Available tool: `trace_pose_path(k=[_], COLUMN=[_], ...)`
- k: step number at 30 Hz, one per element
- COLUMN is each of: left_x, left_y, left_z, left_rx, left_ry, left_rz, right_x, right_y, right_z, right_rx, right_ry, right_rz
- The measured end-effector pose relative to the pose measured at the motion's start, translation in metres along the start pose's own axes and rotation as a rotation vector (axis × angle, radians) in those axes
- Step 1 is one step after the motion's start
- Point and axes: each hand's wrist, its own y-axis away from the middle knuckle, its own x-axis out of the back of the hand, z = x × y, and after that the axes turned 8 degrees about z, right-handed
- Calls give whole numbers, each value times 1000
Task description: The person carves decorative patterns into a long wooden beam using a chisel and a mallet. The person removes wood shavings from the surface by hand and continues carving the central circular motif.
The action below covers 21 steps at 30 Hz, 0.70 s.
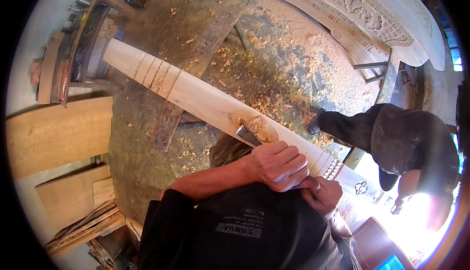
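A long pale wooden beam [210, 101] runs slantwise from the far left to the near right, with cut lines across its far end and a carved beaded band and a small rosette towards its near end. My left hand [279, 166] is closed round a wood gouge, whose wide metal blade [248, 135] points away to the left. Just past the blade, curled shavings and a rough carved patch [263, 128] show on the beam. Behind the left hand, my right hand [323, 194] grips the gouge's rear end, mostly hidden by the fingers.
A trestle plank [210, 44] passes under the beam. Shavings [264, 103] litter the floor. A large carved panel [362, 12] lies at the back right; another person [411, 137] in dark clothes bends over at right. Boards [58, 135] and a cluttered bench [88, 39] line the left wall.
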Motion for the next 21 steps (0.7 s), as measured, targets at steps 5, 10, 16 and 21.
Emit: trace_pose_path(k=[5, 10, 16, 21], left_x=[-1, 1, -1, 0], left_y=[-6, -6, -4, -5], left_z=[2, 4, 4, 3], left_rx=[34, 54, 93, 84], left_ry=[-19, -33, -2, 27], left_rz=[19, 9, 30, 28], right_x=[-5, -8, -10, -11], right_y=[-2, -1, 1, -1], right_z=[1, 4, 0, -3], right_rx=[-17, 24, 0, -25], right_ry=[-58, -82, -60, -63], right_rz=[44, 63, 47, 39])
